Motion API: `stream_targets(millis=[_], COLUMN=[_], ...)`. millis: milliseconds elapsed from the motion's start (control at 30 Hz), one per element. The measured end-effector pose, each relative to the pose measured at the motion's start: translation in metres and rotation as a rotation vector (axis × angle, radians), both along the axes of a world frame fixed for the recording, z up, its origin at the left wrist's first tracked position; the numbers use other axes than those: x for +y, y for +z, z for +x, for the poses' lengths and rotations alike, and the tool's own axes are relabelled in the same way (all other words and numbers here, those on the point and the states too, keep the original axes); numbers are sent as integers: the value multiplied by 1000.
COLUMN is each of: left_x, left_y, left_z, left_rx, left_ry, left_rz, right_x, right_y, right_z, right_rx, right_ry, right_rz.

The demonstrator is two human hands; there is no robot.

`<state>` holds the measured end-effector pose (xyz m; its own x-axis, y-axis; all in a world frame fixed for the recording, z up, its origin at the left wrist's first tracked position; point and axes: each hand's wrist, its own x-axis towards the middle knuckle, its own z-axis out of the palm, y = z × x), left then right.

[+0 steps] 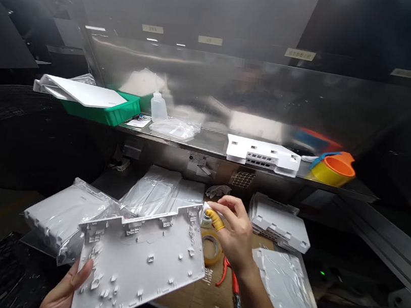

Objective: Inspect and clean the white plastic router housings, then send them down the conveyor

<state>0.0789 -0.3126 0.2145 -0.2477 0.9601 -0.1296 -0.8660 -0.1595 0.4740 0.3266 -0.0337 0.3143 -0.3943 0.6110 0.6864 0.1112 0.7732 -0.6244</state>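
Observation:
My left hand (67,288) grips the lower left edge of a white plastic housing panel (158,275), thumb over its inner face. The panel is tilted, and its clips and posts face me. My right hand (231,225) is at the panel's upper right corner, fingers bent in a pinch. One finger wears a yellow finger cot (215,219). A small whitish thing shows at the fingertips; I cannot make out what it is. Just below that hand lie a roll of tape (216,250) and red-handled pliers (235,283) on the cardboard (204,296).
Bagged white panels (67,211) lie left, more bagged parts (154,190) behind. White housings (276,220) are stacked right, above a bagged panel (285,292). The shelf (207,141) holds a green bin (119,111), a squeeze bottle (158,107), a white housing (262,154) and tape rolls (333,169).

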Motion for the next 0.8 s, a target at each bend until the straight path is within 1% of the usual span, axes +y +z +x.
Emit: stream_targets(millis=[100, 200, 300, 333, 400, 433, 500, 533, 600, 667, 700, 800], left_x=[1, 6, 11, 13, 21, 26, 39, 46, 58, 66, 67, 67], left_y=[1, 0, 3, 7, 16, 23, 37, 44, 55, 60, 61, 58], left_z=[9, 20, 30, 34, 45, 52, 69, 78, 95, 107, 111, 113], left_rx=[-10, -34, 34, 76, 167, 202, 250, 272, 379, 489, 517, 523], left_ry=[74, 136, 194, 203, 190, 172, 144, 158, 212, 238, 234, 211], left_rz=[-1, 46, 67, 47, -59, -138, -287, -322, -328, -310, -307, -302], right_x=[-2, -1, 4, 5, 0, -7, -27, -38, -58, -69, -71, -68], right_y=[-9, -22, -40, -46, -51, -51, -45, -41, -34, -33, -34, -41], right_z=[0, 3, 4, 3, -1, -4, -12, -16, -25, -32, -33, -32], right_rx=[3, -15, -80, -88, -63, -39, 3, 18, 40, 58, 61, 51], right_ry=[3, 30, -51, -79, -91, -67, 22, 76, 182, 251, 263, 211], right_rz=[-38, -40, -56, -78, -126, -146, -173, -177, -169, -143, -132, -150])
